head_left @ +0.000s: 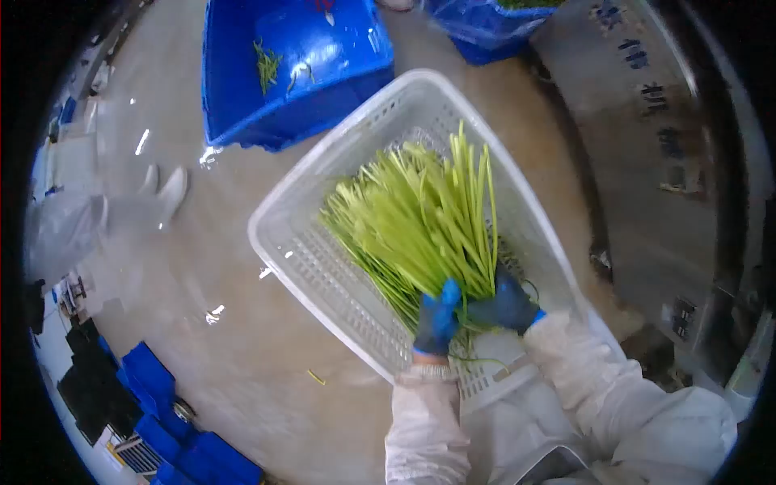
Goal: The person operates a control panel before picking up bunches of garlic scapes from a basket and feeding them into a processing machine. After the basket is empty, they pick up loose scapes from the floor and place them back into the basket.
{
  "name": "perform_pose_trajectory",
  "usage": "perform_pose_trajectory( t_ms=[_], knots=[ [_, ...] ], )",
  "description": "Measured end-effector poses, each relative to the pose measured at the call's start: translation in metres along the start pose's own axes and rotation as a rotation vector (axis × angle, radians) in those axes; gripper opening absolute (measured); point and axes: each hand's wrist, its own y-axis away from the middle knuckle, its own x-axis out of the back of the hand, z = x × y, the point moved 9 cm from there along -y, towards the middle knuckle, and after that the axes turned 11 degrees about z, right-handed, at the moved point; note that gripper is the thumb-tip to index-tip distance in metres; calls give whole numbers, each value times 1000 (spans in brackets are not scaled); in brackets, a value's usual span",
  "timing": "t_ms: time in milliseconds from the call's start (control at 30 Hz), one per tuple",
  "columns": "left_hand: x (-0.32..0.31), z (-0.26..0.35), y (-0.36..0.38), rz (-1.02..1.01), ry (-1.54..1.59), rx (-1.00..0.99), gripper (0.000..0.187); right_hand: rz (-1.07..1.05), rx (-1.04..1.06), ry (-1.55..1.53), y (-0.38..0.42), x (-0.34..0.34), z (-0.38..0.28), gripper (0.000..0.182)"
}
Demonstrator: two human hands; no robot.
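A thick bunch of long, pale-green vegetable stalks, which look like thin celery, fans out over a white perforated plastic basket. Blue gloves cover both my hands. My left hand grips the near end of the bunch, its fingers wrapped over the stalks. On the other side of that same end, my right hand is closed around stalks, with part of its fingers hidden beneath them. A few thin stems hang loose below my hands.
Beyond the basket stands a blue bin with some green scraps inside. Another blue container with a plastic liner holds greens. Blue crates lie at lower left. White boots of another person show on the wet floor.
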Motion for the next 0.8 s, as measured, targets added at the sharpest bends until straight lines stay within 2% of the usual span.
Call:
perform_pose_trajectory(
  t_ms=[100, 133, 200, 233, 267, 300, 367, 400, 467, 567, 633, 667, 700, 767, 800],
  knots=[
    [-14, 33, 60, 33, 108, 50, 49, 53, 67, -49, 41, 12, -57, 70],
    [-15, 58, 81, 107, 166, -18, 44, 71, 82, -62, 48, 17, -86, 70],
    [-12, 104, 123, 175, 205, -83, 40, -89, 81, -83, 77, 11, -160, 70],
    [-6, 113, 138, 249, 437, 76, 41, -72, 87, -93, 85, 17, -199, 70],
    [0, 120, 163, 323, 660, 245, 42, -84, 156, 37, 100, 18, -241, 67],
    [1, 147, 178, 309, 650, 237, 42, -99, 236, 175, 107, 15, -277, 64],
    [-6, 224, 216, 116, 707, -32, 48, -86, 331, 119, 125, 13, -329, 64],
    [-8, 251, 239, 114, 689, -31, 48, -92, 410, 59, 141, 8, -359, 63],
    [-21, 309, 253, 210, 516, -209, 68, -40, 490, 62, 150, 20, -403, 62],
    [-45, 363, 283, 129, 552, -195, 61, 71, 589, 81, 178, 53, -476, 60],
    [-104, 420, 313, -220, 703, -322, 68, 122, 598, 70, 197, 76, -507, 60],
    [-114, 430, 318, -23, 530, -289, 74, 144, 624, 141, 204, 86, -521, 62],
    [-131, 439, 328, -68, 525, -289, 74, 187, 635, 150, 214, 103, -532, 62],
    [-162, 464, 354, -166, 465, -429, 73, 215, 643, 237, 236, 135, -556, 65],
    [-178, 479, 364, -80, 428, -463, 72, 259, 715, 277, 246, 157, -579, 61]
  ],
)
